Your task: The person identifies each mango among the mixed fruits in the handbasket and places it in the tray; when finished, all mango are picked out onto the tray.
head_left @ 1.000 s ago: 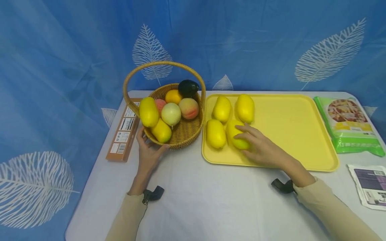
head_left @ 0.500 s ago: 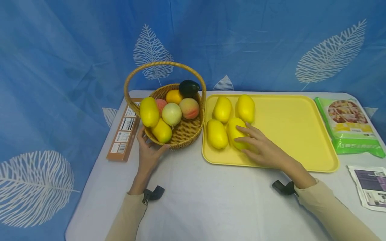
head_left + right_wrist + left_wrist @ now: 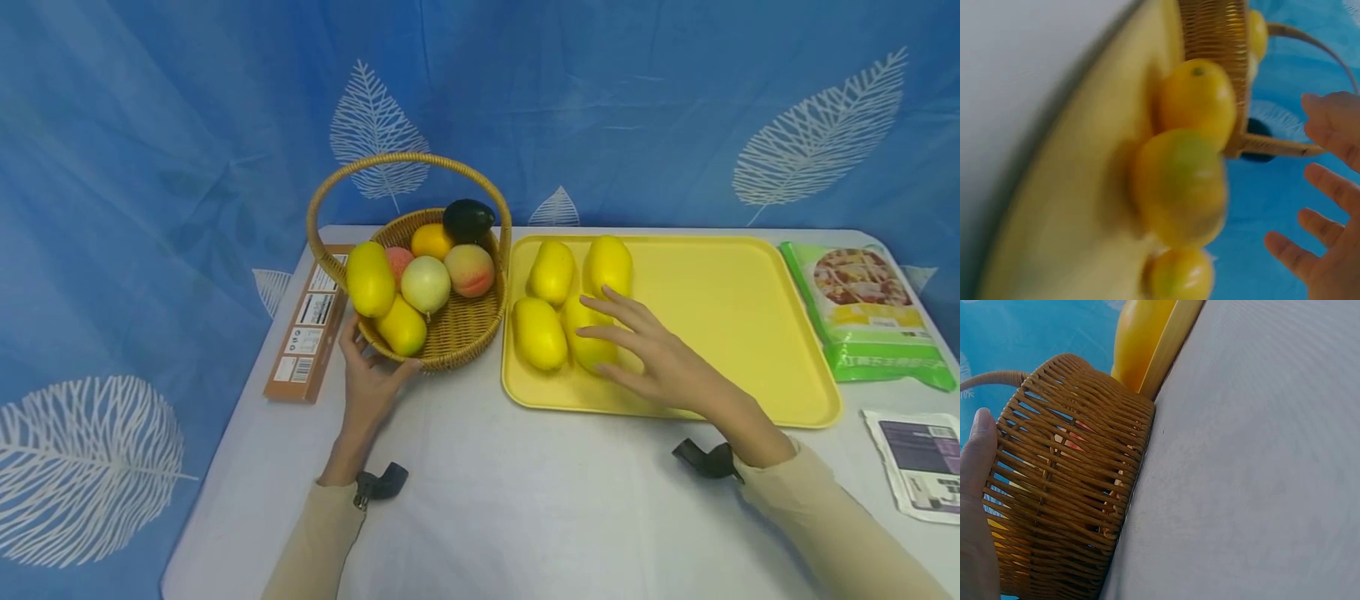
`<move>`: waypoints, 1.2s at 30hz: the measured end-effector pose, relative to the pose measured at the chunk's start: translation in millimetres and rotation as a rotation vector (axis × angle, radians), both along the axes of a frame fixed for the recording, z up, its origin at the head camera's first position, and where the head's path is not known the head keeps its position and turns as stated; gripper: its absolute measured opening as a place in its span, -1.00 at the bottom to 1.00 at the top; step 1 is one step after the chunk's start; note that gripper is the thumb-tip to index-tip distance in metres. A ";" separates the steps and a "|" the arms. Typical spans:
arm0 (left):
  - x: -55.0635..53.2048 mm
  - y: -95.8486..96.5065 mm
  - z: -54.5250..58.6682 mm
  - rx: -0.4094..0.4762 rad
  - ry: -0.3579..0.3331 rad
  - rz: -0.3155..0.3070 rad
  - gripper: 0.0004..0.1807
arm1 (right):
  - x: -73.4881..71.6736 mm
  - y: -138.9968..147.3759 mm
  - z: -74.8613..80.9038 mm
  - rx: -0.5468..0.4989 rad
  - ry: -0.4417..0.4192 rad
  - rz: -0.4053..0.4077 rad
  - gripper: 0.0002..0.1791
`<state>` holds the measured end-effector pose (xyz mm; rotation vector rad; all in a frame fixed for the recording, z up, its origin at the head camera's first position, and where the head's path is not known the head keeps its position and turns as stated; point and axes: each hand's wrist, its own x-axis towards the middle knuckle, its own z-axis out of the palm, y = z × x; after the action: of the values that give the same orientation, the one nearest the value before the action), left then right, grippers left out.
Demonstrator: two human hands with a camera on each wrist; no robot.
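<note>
A wicker basket [image 3: 453, 360] with a tall hoop handle stands on the left, with fruit inside. My left hand [image 3: 369, 392] holds its lower left side, thumb and fingers spread around the wall; in the left wrist view the thumb [image 3: 980, 447] lies along the wicker. On a yellow tray [image 3: 720, 317] several yellow mangoes are grouped at the left end. Above the front right mango [image 3: 576, 321] hovers my right hand [image 3: 663, 362], fingers spread and holding nothing. The right wrist view has a gap between these fingers and that mango [image 3: 1182, 187].
Inside the basket lie mangoes [image 3: 370, 279], peaches [image 3: 470, 269], a pale round fruit [image 3: 425, 284], an orange fruit [image 3: 431, 242] and a dark avocado [image 3: 468, 220]. A brown box [image 3: 303, 342] lies left of it. Right of the tray are a green food bag [image 3: 873, 312] and a purple-white packet [image 3: 922, 462].
My right hand has let go of the front right mango and lifted slightly off it, its fingers spreading. The front left mango has shifted slightly right. My left hand has stayed at the basket.
</note>
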<state>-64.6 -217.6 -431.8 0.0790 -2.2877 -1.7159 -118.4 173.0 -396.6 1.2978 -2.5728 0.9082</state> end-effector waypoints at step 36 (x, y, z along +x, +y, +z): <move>-2.2 -3.4 1.3 -0.045 0.030 -0.023 0.14 | -56.7 -184.2 19.8 -0.005 -0.243 0.268 -0.45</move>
<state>-66.8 -221.0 -430.5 0.0178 -2.3132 -1.6645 -175.2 -11.1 -376.7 1.6547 -2.6059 1.1851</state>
